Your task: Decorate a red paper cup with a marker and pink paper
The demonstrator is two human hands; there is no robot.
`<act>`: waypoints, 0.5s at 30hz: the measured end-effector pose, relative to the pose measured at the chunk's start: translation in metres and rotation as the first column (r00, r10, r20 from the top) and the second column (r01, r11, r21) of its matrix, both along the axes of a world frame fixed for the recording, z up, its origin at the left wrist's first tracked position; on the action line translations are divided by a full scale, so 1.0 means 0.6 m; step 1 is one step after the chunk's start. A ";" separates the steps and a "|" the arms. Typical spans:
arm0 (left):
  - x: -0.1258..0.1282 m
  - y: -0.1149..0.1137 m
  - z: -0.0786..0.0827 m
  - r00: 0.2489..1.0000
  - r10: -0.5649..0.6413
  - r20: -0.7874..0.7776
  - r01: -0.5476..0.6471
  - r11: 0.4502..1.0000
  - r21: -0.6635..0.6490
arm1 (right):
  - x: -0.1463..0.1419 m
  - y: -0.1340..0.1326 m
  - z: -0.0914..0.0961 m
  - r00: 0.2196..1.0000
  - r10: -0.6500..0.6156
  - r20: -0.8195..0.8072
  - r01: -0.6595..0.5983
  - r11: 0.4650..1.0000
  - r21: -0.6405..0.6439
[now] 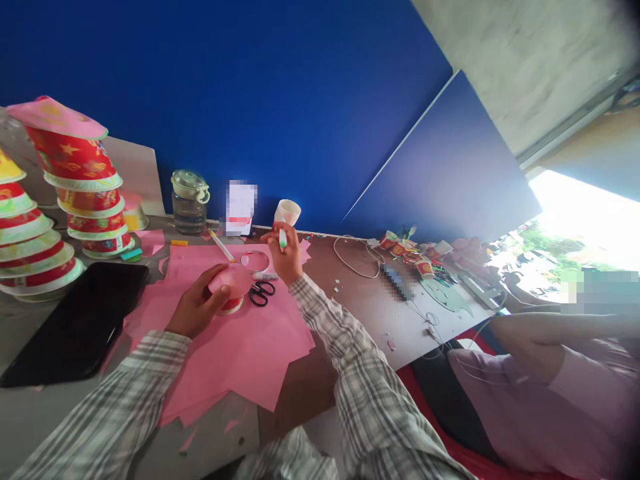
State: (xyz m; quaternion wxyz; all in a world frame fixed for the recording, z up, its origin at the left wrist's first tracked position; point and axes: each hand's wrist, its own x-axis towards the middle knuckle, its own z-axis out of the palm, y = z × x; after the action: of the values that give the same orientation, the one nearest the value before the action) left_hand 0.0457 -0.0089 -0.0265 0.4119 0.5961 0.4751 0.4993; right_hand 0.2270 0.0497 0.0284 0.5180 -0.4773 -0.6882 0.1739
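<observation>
My left hand [196, 308] is closed around an upturned paper cup [231, 288] covered with a pink paper disc, holding it on the pink paper sheets [240, 347]. My right hand [285, 257] is raised a little above the desk, fingers closed on a small glue stick [283, 239] with a green tip. Black scissors [261, 292] lie on the pink paper between the two hands. A round hole [255, 260] is cut in the sheet just behind them.
Stacks of red paper cups [87, 200] with pink tops stand at the left, beside a black tablet [75, 320]. A glass jar [189, 202], a white cup [287, 211], cables [357, 257] and paper scraps lie along the blue wall. Another person [540, 387] sits at the right.
</observation>
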 end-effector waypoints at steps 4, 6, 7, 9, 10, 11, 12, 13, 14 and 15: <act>0.002 -0.001 0.004 0.999 0.022 -0.023 -0.021 1.000 0.017 | 0.004 -0.111 -0.004 0.982 0.178 -0.059 -0.180 0.983 -0.044; 0.002 0.000 0.003 1.000 0.017 -0.016 -0.016 0.999 0.040 | 0.001 -0.144 -0.012 0.981 0.190 0.040 -0.190 0.982 -0.019; 0.001 0.001 0.001 1.000 0.006 -0.008 -0.005 0.998 0.055 | -0.001 -0.154 -0.016 0.972 0.206 0.110 -0.209 0.978 0.023; 0.000 0.002 -0.002 1.000 -0.021 0.003 0.021 0.997 0.074 | -0.006 -0.160 -0.023 0.944 0.226 0.239 -0.258 0.959 0.113; -0.001 0.002 -0.002 1.000 -0.029 0.000 0.029 0.996 0.079 | -0.008 -0.160 -0.026 0.929 0.238 0.283 -0.286 0.947 0.144; -0.001 0.003 -0.002 0.999 -0.034 -0.005 0.035 0.996 0.079 | -0.009 -0.158 -0.029 0.918 0.245 0.312 -0.305 0.938 0.162; -0.001 0.002 -0.002 0.999 -0.039 -0.007 0.040 0.996 0.076 | -0.010 -0.156 -0.031 0.908 0.250 0.335 -0.318 0.933 0.168; -0.001 0.002 0.000 0.999 -0.042 -0.008 0.042 0.996 0.075 | -0.010 -0.154 -0.035 0.900 0.253 0.354 -0.328 0.930 0.167; -0.001 0.001 0.002 0.999 -0.040 -0.011 0.041 0.996 0.077 | -0.010 -0.153 -0.038 0.892 0.259 0.372 -0.337 0.927 0.163; -0.001 0.000 0.004 0.999 -0.036 -0.016 0.037 0.996 0.081 | -0.009 -0.153 -0.041 0.884 0.264 0.386 -0.347 0.924 0.161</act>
State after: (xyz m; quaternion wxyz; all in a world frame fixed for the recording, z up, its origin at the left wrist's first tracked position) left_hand 0.0450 -0.0088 -0.0243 0.3929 0.6247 0.4463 0.5061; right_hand 0.2214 -0.0419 0.0035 0.4008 -0.3238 -0.8528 0.0850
